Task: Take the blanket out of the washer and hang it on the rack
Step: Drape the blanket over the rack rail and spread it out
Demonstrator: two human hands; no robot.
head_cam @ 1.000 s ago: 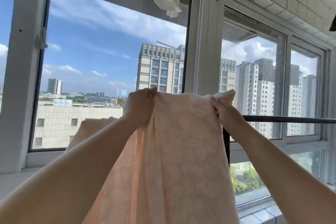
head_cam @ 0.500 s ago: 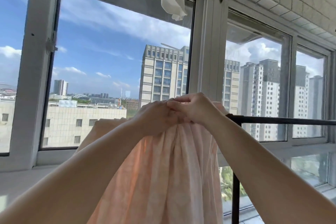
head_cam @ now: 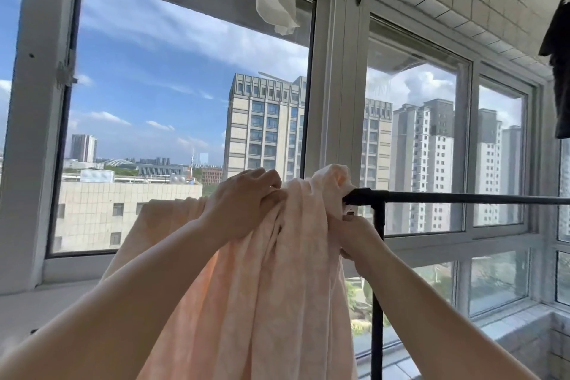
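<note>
Right fingers (head_cam: 350, 219) behind blanket (head_cam: 277, 287)

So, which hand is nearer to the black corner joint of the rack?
The right hand: it grips the blanket just below the corner joint. The left hand grips the gathered blanket farther off, to the joint's left.

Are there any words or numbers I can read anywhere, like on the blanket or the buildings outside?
None can be read.
The pink blanket has only a faint pattern, no letters.
The black rack has no label showing.
The buildings outside show no sign that is readable; they are too far and small.
</note>
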